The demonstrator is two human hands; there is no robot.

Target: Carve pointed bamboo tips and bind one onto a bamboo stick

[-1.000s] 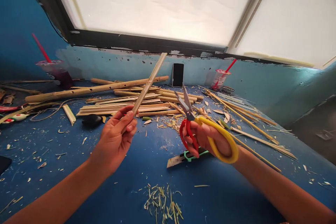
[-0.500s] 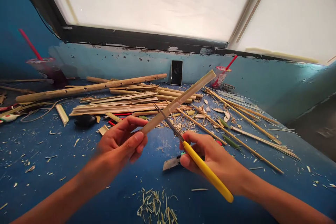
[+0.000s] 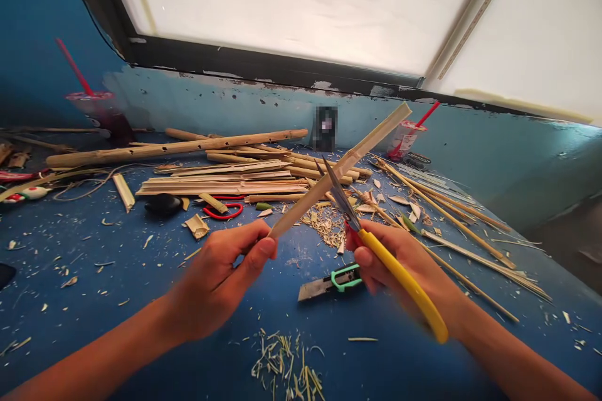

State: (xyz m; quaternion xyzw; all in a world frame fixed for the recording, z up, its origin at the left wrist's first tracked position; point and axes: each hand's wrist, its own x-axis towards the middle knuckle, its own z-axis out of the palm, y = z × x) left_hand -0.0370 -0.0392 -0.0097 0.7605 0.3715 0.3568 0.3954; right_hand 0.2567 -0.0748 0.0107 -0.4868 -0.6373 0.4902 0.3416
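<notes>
My left hand [image 3: 237, 276] is closed around the lower end of a split bamboo strip [image 3: 305, 200], which slants up to the right. In my right hand [image 3: 390, 260] is a pair of scissors [image 3: 399, 272] with a long yellow handle and a bit of red near the pivot. Its pointed metal blades are slightly parted and cross the strip near its middle, one in front and the other partly hidden behind. Below the right hand, a utility knife [image 3: 329, 284] with a green and black handle lies on the blue table [image 3: 226, 357].
Behind the hands lie bamboo poles [image 3: 179, 149], split bamboo pieces [image 3: 226, 186] and thin sticks [image 3: 446, 213]. A red-handled tool [image 3: 223, 214] and a black rounded object [image 3: 162, 204] are at left. Drink cups [image 3: 110, 119] stand by the wall. Shavings [image 3: 286, 360] are scattered about.
The scissor blades, together before, have parted and now sit farther up along the strip. My left hand has closed more tightly. The view has shifted slightly, exposing more of the utility knife.
</notes>
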